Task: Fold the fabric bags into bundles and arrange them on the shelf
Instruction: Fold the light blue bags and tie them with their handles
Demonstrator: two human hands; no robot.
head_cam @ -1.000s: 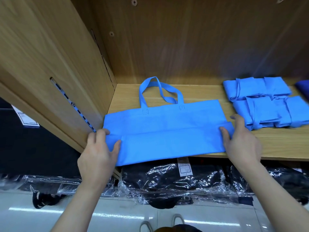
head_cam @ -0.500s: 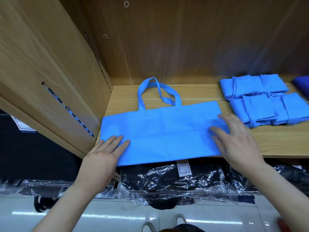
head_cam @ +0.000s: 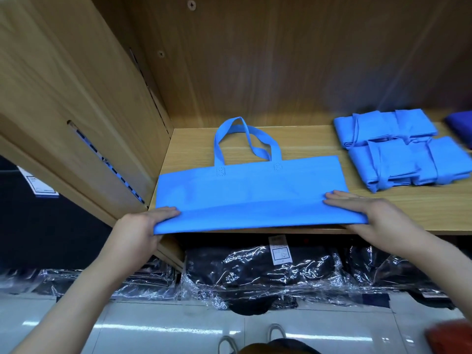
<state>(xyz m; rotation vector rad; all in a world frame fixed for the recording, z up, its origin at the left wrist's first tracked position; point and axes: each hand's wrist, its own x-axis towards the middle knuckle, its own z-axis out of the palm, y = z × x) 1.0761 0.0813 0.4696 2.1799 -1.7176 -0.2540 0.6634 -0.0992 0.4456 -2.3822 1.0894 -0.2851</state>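
A light blue fabric bag point(head_cam: 250, 190) lies flat on the wooden shelf point(head_cam: 408, 210), its handles point(head_cam: 242, 139) pointing to the back wall. Its near part is folded over and lifted a little off the shelf's front edge. My left hand point(head_cam: 143, 226) grips the folded edge at its left corner, fingers on top. My right hand point(head_cam: 367, 213) grips the right corner the same way. Two folded light blue bundles point(head_cam: 385, 129) point(head_cam: 408, 162) lie at the right of the shelf, one behind the other.
A dark blue piece of fabric point(head_cam: 462, 126) shows at the far right edge. The wooden side panel point(head_cam: 76, 98) stands close on the left. Below the shelf lie black goods in clear plastic wrap point(head_cam: 258, 274). The white floor and my shoes show at the bottom.
Both hands were pressing flat on the bag half a second ago. Now they hold the near folded edge at its two corners and have raised it off the shelf edge.
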